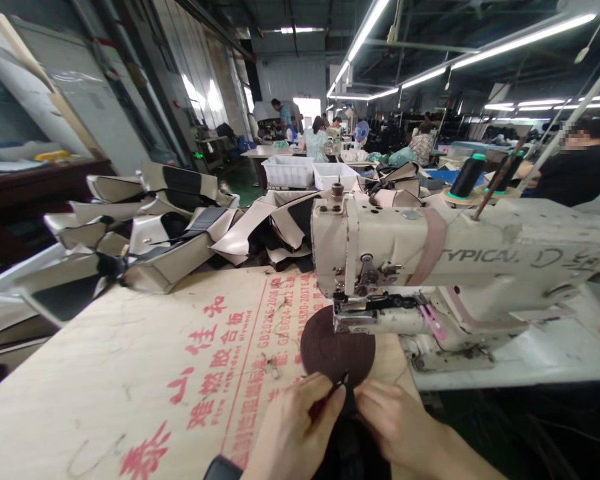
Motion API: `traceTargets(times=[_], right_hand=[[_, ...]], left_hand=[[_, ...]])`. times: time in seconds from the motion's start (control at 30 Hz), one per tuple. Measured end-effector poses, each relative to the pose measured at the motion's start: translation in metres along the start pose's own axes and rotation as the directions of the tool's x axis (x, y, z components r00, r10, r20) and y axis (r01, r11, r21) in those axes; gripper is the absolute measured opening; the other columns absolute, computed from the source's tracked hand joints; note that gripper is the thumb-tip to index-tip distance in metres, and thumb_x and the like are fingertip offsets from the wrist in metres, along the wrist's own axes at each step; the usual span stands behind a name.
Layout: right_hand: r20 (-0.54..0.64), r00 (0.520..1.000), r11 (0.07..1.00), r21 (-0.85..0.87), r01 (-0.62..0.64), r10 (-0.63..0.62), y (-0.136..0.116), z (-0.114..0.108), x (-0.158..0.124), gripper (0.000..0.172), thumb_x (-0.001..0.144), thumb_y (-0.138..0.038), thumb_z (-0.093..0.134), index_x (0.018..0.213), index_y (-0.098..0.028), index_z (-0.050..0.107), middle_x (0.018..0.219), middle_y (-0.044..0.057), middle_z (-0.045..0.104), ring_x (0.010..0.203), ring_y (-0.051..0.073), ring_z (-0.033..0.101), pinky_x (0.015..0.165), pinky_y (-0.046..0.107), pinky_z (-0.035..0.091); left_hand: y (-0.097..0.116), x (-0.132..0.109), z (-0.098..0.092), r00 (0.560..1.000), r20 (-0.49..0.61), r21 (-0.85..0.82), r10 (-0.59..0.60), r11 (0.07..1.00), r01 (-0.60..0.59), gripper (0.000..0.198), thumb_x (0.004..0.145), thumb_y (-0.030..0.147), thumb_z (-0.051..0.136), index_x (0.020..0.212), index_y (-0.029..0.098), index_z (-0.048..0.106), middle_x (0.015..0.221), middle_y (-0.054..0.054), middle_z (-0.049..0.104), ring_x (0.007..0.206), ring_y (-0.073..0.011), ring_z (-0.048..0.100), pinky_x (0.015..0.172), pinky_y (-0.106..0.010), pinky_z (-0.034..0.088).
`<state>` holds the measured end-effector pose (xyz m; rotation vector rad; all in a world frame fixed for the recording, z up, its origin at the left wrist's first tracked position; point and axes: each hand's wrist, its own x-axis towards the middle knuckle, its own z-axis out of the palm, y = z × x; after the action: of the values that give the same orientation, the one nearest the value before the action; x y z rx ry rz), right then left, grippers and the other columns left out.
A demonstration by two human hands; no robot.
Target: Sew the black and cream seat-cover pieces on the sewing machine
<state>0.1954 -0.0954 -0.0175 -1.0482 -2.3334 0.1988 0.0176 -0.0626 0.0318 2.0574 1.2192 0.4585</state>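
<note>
A dark brown round piece of leather or fabric (336,347) lies on a plywood tabletop (130,380) with red printing, its far edge just under the sewing machine's presser foot (365,313). At its near edge, my left hand (295,430) and my right hand (393,420) pinch a fold of black material (349,400) between their fingers. That material runs down toward me, out of the picture. I cannot tell whether it is joined to the round piece. The needle is hidden by the machine's parts.
An industrial sewing machine head (430,250) stands to the right on a white table (545,353). Beige-and-black cut panels (155,227) are heaped beyond the plywood. Black thread cones (467,177) stand behind the machine. A co-worker (575,177) sits at the right, and other people work farther back.
</note>
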Motion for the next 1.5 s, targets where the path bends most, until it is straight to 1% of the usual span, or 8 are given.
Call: traceTargets(times=[0.27, 0.47, 0.77, 1.0, 1.13, 1.23, 1.37, 1.5], right_hand=[[-0.001, 0.986, 0.979, 0.119, -0.165, 0.166, -0.010, -0.011, 0.005, 0.009, 0.090, -0.019, 0.043, 0.096, -0.017, 0.049, 0.090, 0.004, 0.059, 0.083, 0.016, 0.056, 0.073, 0.030, 0.050], [-0.035, 0.985, 0.986, 0.018, -0.168, 0.168, -0.015, -0.005, 0.000, 0.036, 0.089, -0.020, 0.044, 0.124, -0.020, 0.036, 0.116, 0.010, 0.052, 0.105, 0.021, 0.051, 0.085, 0.036, 0.051], [0.107, 0.988, 0.992, 0.054, -0.116, 0.110, -0.017, -0.008, 0.019, 0.025, 0.090, -0.013, 0.036, 0.113, -0.017, 0.043, 0.098, 0.007, 0.056, 0.088, 0.020, 0.050, 0.077, 0.037, 0.049], [-0.036, 0.996, 0.993, 0.083, -0.079, 0.082, -0.020, 0.000, 0.015, 0.020, 0.088, -0.010, 0.034, 0.101, -0.017, 0.048, 0.089, 0.006, 0.056, 0.080, 0.018, 0.050, 0.073, 0.035, 0.048], [-0.062, 0.988, 0.985, 0.111, -0.130, 0.138, -0.021, 0.002, 0.012, 0.022, 0.088, -0.009, 0.035, 0.103, -0.019, 0.047, 0.091, 0.006, 0.058, 0.084, 0.018, 0.053, 0.078, 0.036, 0.048], [-0.041, 0.980, 0.973, 0.137, -0.186, 0.193, -0.022, 0.002, 0.013, 0.021, 0.089, -0.011, 0.035, 0.103, -0.019, 0.048, 0.092, 0.005, 0.058, 0.086, 0.019, 0.052, 0.077, 0.036, 0.048], [-0.033, 0.969, 0.957, 0.171, -0.235, 0.244, -0.023, 0.001, 0.017, 0.018, 0.090, -0.014, 0.036, 0.100, -0.019, 0.050, 0.089, 0.004, 0.058, 0.084, 0.018, 0.052, 0.076, 0.036, 0.048], [-0.006, 0.952, 0.933, 0.204, -0.298, 0.305, -0.022, 0.000, 0.019, 0.016, 0.091, -0.015, 0.037, 0.099, -0.020, 0.050, 0.090, 0.003, 0.057, 0.086, 0.018, 0.052, 0.075, 0.036, 0.049]], left_hand=[[-0.022, 0.014, -0.005, 0.963, 0.210, -0.338, -0.171, 0.911, 0.235, 0.042, 0.077, 0.051, 0.046, 0.056, 0.018, 0.032, 0.057, 0.005, 0.024, 0.055, -0.0092, 0.023, 0.050, -0.026, 0.015], [-0.018, 0.012, -0.011, 0.949, 0.224, -0.360, -0.221, 0.886, 0.291, 0.041, 0.077, 0.052, 0.045, 0.056, 0.018, 0.035, 0.056, 0.005, 0.025, 0.055, -0.0097, 0.023, 0.050, -0.026, 0.014], [-0.025, 0.016, -0.009, 0.939, 0.232, -0.417, -0.253, 0.847, 0.331, 0.040, 0.076, 0.050, 0.049, 0.057, 0.018, 0.036, 0.057, 0.005, 0.028, 0.056, -0.0099, 0.025, 0.051, -0.025, 0.017], [-0.019, -0.007, -0.016, 0.997, -0.009, -0.401, -0.080, 0.913, 0.070, 0.029, 0.082, 0.041, 0.051, 0.094, 0.015, 0.055, 0.066, 0.003, 0.052, 0.062, -0.0113, 0.049, 0.058, -0.022, 0.040], [-0.024, -0.035, -0.014, 0.978, -0.155, -0.080, 0.138, 0.985, -0.152, 0.026, 0.089, 0.025, 0.044, 0.111, 0.027, 0.058, 0.099, -0.001, 0.062, 0.091, -0.0128, 0.059, 0.084, -0.023, 0.047], [-0.040, -0.043, -0.006, 0.920, -0.127, 0.226, 0.372, 0.914, -0.338, 0.048, 0.087, 0.009, 0.037, 0.129, 0.030, 0.045, 0.109, -0.003, 0.060, 0.103, -0.0147, 0.055, 0.093, -0.025, 0.046], [-0.054, -0.039, 0.002, 0.910, -0.002, 0.380, 0.415, 0.842, -0.383, 0.065, 0.082, 0.003, 0.033, 0.142, 0.025, 0.019, 0.116, -0.006, 0.055, 0.108, -0.0185, 0.050, 0.099, -0.033, 0.045], [-0.041, -0.030, -0.001, 0.928, 0.002, 0.417, 0.372, 0.843, -0.339, 0.056, 0.079, 0.002, 0.034, 0.132, 0.020, 0.037, 0.105, -0.006, 0.056, 0.095, -0.0192, 0.052, 0.092, -0.035, 0.048]])
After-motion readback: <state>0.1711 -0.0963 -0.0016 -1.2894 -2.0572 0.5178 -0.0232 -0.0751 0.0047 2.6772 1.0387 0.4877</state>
